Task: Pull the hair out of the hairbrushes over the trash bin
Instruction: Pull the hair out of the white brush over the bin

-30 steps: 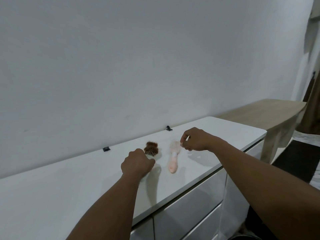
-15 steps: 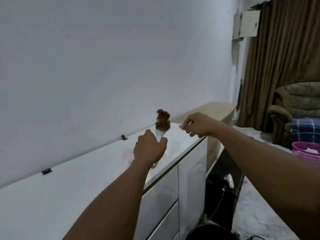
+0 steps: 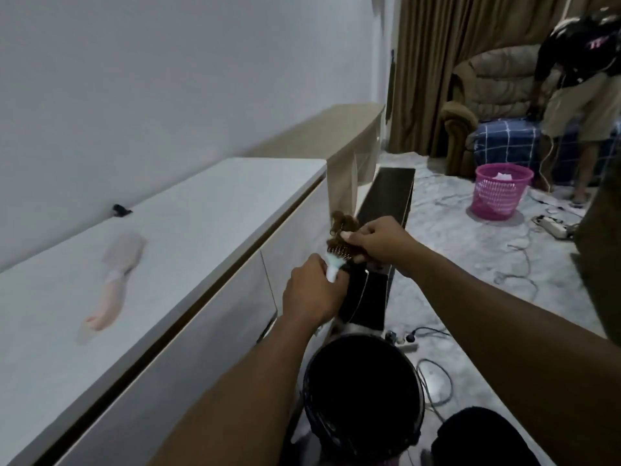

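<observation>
Hairbrush [image 3: 337, 256] with brown hair clump [image 3: 343, 224] is now being held off the desk [image 3: 215, 210], at centre frame, above and beyond the black trash bin [image 3: 364, 395] at lower centre. Left hand [image 3: 312, 292] is being kept wrapped around the pale handle; right hand [image 3: 378, 242] fingers [image 3: 346, 235] are being pinched into the hair. Pulling is judged as just starting. Pink hairbrush [image 3: 112, 284] is being left on the desk, left of frame. Cables, a pink basket [image 3: 500, 191] and another person [image 3: 584, 79] are lying well apart, upper right; nothing is blocking the bin.
</observation>
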